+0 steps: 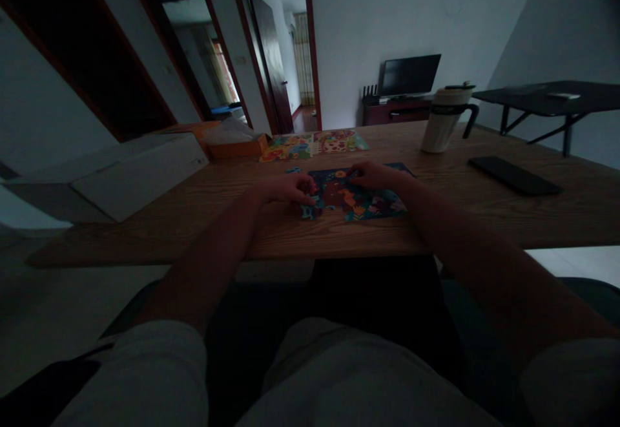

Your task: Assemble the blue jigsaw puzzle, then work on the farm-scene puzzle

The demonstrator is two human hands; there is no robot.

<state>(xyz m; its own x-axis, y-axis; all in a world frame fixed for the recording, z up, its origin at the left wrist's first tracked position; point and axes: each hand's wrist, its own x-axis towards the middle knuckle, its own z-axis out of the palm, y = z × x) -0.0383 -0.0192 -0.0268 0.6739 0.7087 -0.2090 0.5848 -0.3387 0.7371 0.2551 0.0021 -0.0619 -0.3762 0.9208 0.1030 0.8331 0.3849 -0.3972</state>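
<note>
The puzzle (pixel 332 196) is lying near the table's (pixel 285 236) front edge, my right hand (pixel 372 174) resting over its far side, my left hand (pixel 289 187) touching a blue piece (pixel 308 212). I cannot tell whether fingers (pixel 307 199) are pinching; I should be aligning before pressing.

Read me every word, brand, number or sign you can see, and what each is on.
No text can be read anywhere.
White box: a small dark mark near its right end, too small and blurred to read.
Puzzle, mug, television: no lettering I can make out.
</note>
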